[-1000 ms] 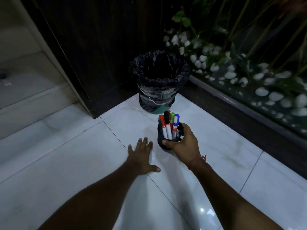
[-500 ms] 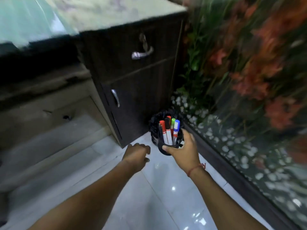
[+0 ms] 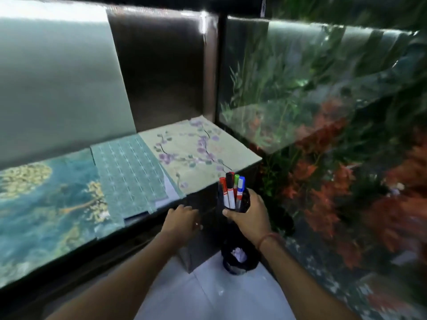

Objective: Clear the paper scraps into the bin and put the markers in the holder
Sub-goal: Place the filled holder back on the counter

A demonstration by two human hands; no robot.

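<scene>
The right hand [image 3: 250, 217] grips the holder [image 3: 240, 204] of markers [image 3: 231, 190], raised by the counter [image 3: 208, 155] edge. The left hand [image 3: 182, 219] hangs beside it with fingers loosely curled, holding nothing. Below on the floor [image 3: 215, 294] stands the bin [image 3: 239, 262] with paper scraps [image 3: 239, 254] inside.

dark counter [image 3: 203, 205] under three patterned sheets [image 3: 129, 172]; pale tiled floor [image 3: 208, 294] under the bin [image 3: 239, 262]

Upright markers [image 3: 231, 190] fill the black holder [image 3: 245, 202]; scraps [image 3: 239, 254] lie in the bin [image 3: 240, 265].
</scene>
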